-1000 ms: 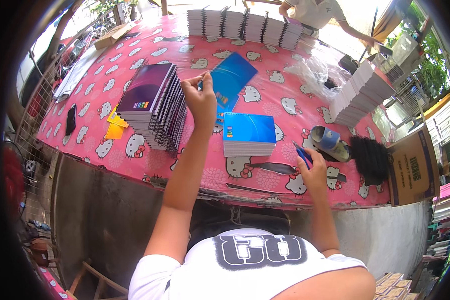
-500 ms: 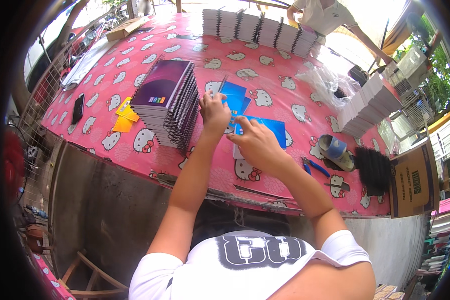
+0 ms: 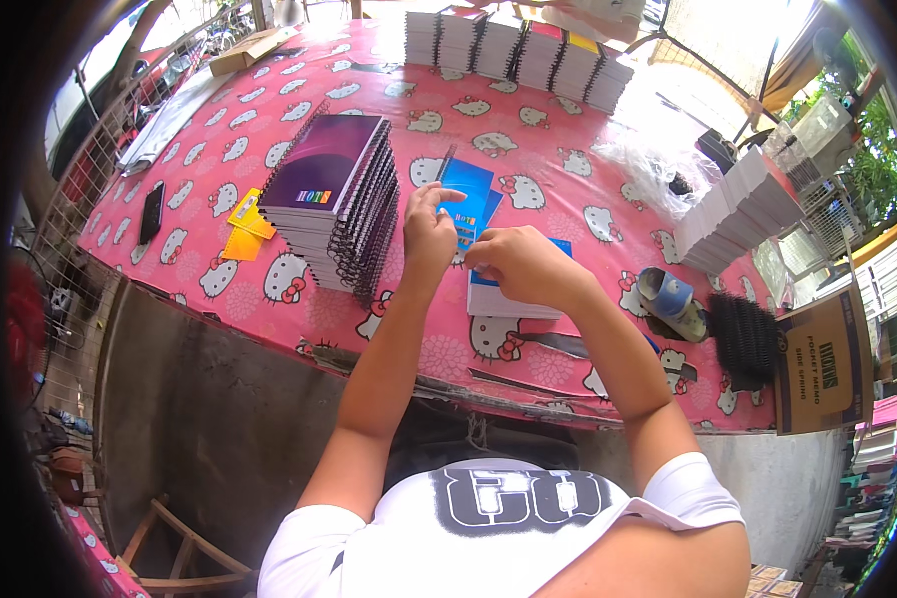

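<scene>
On the pink patterned tabletop, my left hand (image 3: 430, 237) is curled at the left edge of an upright-lying blue-covered notebook (image 3: 471, 179), its fingers closed on that edge. My right hand (image 3: 530, 263) is bent over a white-paged pad with a blue cover (image 3: 513, 302), fingertips pinched together near its upper left corner; what they pinch is hidden. A second blue cover peeks out beneath the first notebook. Left of my left hand stands a tall stack of purple spiral notebooks (image 3: 319, 179).
Yellow small notebooks (image 3: 248, 225) and a black phone (image 3: 152, 212) lie at left. Several notebook stacks (image 3: 498, 45) stand at the back. On the right are white page stacks (image 3: 738, 214), a blue-labelled container (image 3: 671, 299), black binding coils (image 3: 743, 339) and a cardboard box (image 3: 825, 364).
My right hand has drawn its fingers together and turned inward over the pad. My right forearm now covers most of the blue pliers. The person across the table has shifted mostly out of view.
</scene>
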A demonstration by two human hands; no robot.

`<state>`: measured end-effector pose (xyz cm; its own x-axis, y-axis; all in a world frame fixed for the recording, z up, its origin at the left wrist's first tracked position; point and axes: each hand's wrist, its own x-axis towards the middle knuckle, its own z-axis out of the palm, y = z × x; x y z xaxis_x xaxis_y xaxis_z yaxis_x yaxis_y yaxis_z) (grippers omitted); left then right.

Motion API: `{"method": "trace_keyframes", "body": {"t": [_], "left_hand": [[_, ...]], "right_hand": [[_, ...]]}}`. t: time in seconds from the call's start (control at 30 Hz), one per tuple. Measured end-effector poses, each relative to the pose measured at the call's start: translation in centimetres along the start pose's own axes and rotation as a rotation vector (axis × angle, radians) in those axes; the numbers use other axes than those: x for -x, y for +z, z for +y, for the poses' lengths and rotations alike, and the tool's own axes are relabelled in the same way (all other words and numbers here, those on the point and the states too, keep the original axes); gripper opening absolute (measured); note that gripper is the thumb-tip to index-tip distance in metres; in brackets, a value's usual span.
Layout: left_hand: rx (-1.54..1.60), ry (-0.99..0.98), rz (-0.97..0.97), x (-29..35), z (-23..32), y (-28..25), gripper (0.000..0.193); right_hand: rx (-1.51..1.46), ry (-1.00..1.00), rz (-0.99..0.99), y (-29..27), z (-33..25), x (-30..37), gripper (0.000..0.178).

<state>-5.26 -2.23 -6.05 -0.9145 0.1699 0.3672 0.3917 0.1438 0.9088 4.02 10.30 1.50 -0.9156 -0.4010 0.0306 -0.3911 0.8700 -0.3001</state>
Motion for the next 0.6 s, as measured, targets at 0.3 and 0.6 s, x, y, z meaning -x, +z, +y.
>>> {"method": "trace_keyframes", "body": {"t": [0.3,0.6], "left_hand": [[0.647,-0.641,-0.360,1.9,6.5,-2.7,0.033],[0.332,0.170,-0.339,3.0,5.0,-0.9,0.041]], "right_hand": [[-0.324,0.150,0.670,-2.1,0.8,3.8,0.027],[-0.171,0.160,0.866,-1.2,3.3,8.5,0.048]]}}
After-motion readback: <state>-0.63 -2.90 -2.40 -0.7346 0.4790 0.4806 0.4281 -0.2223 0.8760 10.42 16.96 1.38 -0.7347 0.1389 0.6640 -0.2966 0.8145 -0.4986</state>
